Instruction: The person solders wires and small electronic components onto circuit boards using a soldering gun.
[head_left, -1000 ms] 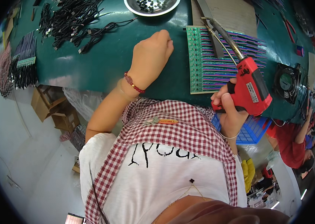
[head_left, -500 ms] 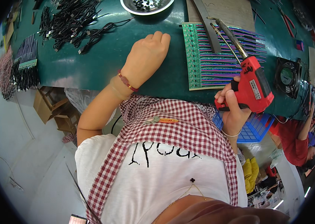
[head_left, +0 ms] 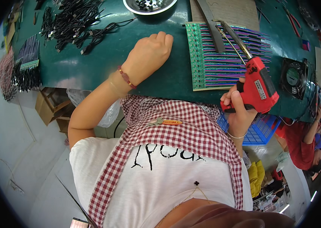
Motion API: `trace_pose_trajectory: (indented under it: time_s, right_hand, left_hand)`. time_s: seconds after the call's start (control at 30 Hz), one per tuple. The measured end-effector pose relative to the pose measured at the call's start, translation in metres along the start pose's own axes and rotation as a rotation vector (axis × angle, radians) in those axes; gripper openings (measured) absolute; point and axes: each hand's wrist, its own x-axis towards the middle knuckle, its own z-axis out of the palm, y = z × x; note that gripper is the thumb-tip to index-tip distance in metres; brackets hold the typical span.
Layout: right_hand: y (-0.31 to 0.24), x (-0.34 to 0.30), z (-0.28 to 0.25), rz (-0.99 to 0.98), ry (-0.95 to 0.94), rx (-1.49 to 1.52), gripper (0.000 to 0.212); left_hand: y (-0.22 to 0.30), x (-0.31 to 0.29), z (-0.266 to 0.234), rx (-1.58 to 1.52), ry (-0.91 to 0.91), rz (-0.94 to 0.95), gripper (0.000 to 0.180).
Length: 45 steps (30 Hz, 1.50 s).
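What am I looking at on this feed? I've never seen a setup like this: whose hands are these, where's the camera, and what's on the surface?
No robot here: these are a person's two bare hands. The camera is a wide fisheye worn on their head, looking down, so straight edges bend and their checked apron shows. Picture left is their left.

The right hand holds a red gun-shaped tool with a metal tip. The left hand is curled; its palm side is hidden, so I can't tell whether it holds anything.

The green table carries green circuit boards with coloured wires, a grey bar, black cables, a metal bowl of small parts, and a black fan.
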Motion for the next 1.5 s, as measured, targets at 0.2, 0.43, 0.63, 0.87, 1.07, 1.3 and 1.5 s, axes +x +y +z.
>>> trace_pose_trajectory:
  time_s: [0.2, 0.43, 0.63, 0.87, 1.07, 1.3, 1.5]
  right_hand:
    - [0.0, 0.001, -0.002, 0.01, -0.001, -0.005, 0.034]
    - [0.002, 0.003, -0.006, 0.077, -0.053, -0.122, 0.035]
    - [0.006, 0.004, -0.008, 0.113, -0.067, -0.18, 0.034]
    - [0.008, 0.004, -0.006, 0.13, -0.026, -0.202, 0.033]
    - [0.008, 0.003, -0.006, 0.124, -0.024, -0.219, 0.033]
    - [0.007, 0.003, -0.006, 0.151, -0.01, -0.26, 0.032]
    - [0.01, 0.002, -0.007, 0.154, -0.015, -0.28, 0.033]
  left_hand:
    - [-0.005, 0.011, 0.003, -0.445, 0.203, -0.129, 0.01]
    - [-0.013, 0.04, -0.003, -1.462, -0.154, -0.494, 0.015]
    - [-0.019, 0.051, -0.002, -1.517, -0.265, -0.484, 0.016]
    - [-0.024, 0.054, 0.0, -1.539, -0.302, -0.413, 0.019]
    - [-0.022, 0.054, 0.001, -1.597, -0.311, -0.421, 0.016]
    - [-0.024, 0.053, 0.003, -1.636, -0.315, -0.416, 0.015]
    - [-0.025, 0.054, 0.005, -1.606, -0.303, -0.392, 0.016]
